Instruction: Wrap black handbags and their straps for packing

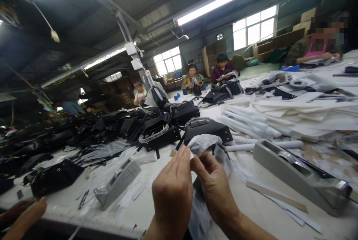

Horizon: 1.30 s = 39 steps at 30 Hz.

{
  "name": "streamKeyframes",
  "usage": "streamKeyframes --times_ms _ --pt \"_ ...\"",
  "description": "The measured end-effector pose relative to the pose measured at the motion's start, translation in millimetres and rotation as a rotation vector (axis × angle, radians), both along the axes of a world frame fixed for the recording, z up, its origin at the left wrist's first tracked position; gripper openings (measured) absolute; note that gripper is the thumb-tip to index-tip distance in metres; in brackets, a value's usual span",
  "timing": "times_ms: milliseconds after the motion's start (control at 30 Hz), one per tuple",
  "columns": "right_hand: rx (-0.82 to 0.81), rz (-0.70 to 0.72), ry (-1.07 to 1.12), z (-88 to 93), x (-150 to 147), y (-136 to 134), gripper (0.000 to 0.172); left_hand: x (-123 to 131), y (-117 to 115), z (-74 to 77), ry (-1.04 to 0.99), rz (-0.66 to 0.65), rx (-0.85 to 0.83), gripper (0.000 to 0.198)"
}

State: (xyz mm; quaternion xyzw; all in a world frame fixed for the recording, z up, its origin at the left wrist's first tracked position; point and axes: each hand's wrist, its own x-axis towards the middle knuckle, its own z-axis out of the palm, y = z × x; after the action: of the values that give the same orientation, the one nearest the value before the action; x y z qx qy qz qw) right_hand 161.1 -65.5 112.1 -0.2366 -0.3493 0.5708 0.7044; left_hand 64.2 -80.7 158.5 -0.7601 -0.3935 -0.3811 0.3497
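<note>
My left hand [171,191] and my right hand [215,186] are raised close together over the near edge of the white table [251,202]. Both pinch a crumpled piece of thin white wrapping paper [203,144] between thumb and fingers. The paper hangs down around something dark beneath my hands, mostly hidden. Just beyond the paper stands a black handbag [208,128] with its handle wrapped in clear plastic.
Grey tape dispensers sit at the right [296,174] and the left [119,182]. Black handbags [156,130] are heaped across the left and middle. Rolled and flat white paper [279,115] is stacked at the right. Another person's hand [25,214] rests at bottom left; several people sit at the far side.
</note>
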Motion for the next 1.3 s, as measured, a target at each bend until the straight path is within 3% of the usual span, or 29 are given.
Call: streamKeyframes --times_ms 200,300,400,600,733,833,1033,1167,1233,1300 --pt "0.007 0.027 0.002 -10.5 4 0 0.022 11 -3 -22.4 0.029 0.103 0.006 0.038" --pt "0.032 0.038 -0.019 -10.9 7 -1 0.022 9 -5 -27.5 -0.06 0.05 -0.061 0.047" --pt "0.017 0.047 -0.031 -5.0 14 -1 0.021 1 -8 -18.2 -0.182 -0.116 -0.278 0.049" --pt "0.012 0.131 -0.074 7.9 29 -2 0.032 -25 7 20.2 -0.605 -0.366 -0.955 0.036" --pt "0.055 0.108 -0.108 10.4 35 -1 0.028 -25 25 27.8 -0.716 -0.505 -1.278 0.036" --pt "0.087 0.074 -0.157 8.2 39 -1 0.028 -18 31 24.5 -0.791 -0.547 -1.392 0.04" --pt "0.138 -0.078 -0.463 9.4 57 -3 0.035 -3 33 14.4 -0.927 -0.522 -1.399 0.046" --pt "0.232 -0.21 -0.774 7.3 104 -6 0.027 2 32 11.4 -1.001 -0.513 -1.425 0.051" --pt "0.191 -0.425 -0.967 -6.0 149 -6 0.024 2 31 11.3 -1.043 -0.486 -1.448 0.053" --pt "0.05 -0.67 -1.161 -27.9 205 -6 0.022 1 32 11.4 -1.07 -0.458 -1.448 0.054"
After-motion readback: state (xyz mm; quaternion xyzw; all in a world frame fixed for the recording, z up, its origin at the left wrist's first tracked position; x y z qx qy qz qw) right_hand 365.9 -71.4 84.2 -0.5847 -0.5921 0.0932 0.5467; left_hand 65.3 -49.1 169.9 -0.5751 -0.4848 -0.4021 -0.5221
